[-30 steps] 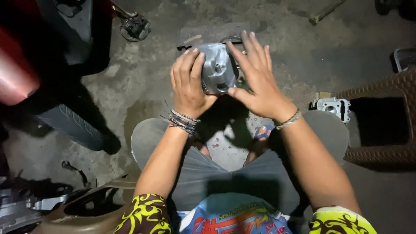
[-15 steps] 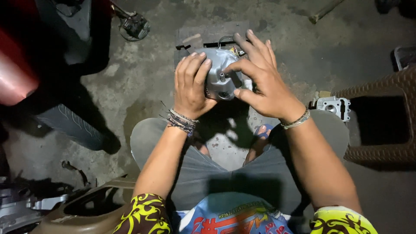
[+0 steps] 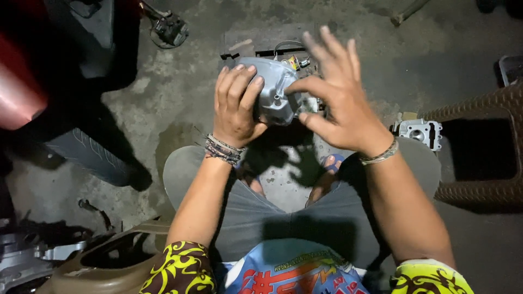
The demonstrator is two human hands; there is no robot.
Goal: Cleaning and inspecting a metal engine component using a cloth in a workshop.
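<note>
The grey metal engine cover (image 3: 275, 90) is held above the concrete floor (image 3: 163, 71), over the gap between the knees. It is gripped by the left hand (image 3: 235, 106), whose fingers are curled over its near edge. The right hand (image 3: 340, 103) has been lifted off the cover since a second ago, when both palms were pressed against it; now its fingers are spread and blurred, with only thumb and forefinger close to the cover's right side. The cover's weight is therefore judged to be carried by the left hand alone. Whether the thumb actually touches the cover cannot be told. The cover's underside and the small wired part (image 3: 297, 61) behind it are largely hidden.
</note>
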